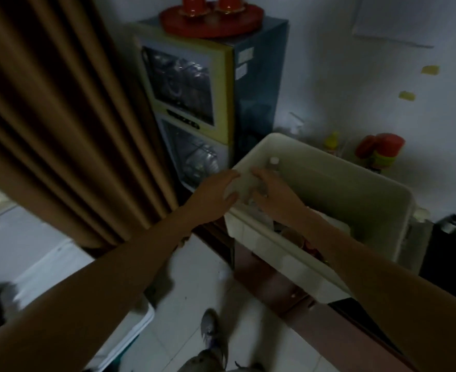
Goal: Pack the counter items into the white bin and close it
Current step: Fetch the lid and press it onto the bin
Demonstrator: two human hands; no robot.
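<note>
White bin at the counter's left edge, unlidded. My left hand and right hand cup a clear bottle inside; grip unclear. Risk: bottle toppling.

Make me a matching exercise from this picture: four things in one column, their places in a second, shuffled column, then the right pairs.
Things:
1. red tray
2. white-capped bottle
3. brown curtain
4. left hand

Places:
A. inside the white bin
B. on top of the cabinet
C. at the bin's near left corner
D. hanging left of the cabinet

Pairs: 1-B, 2-A, 3-D, 4-C
</note>
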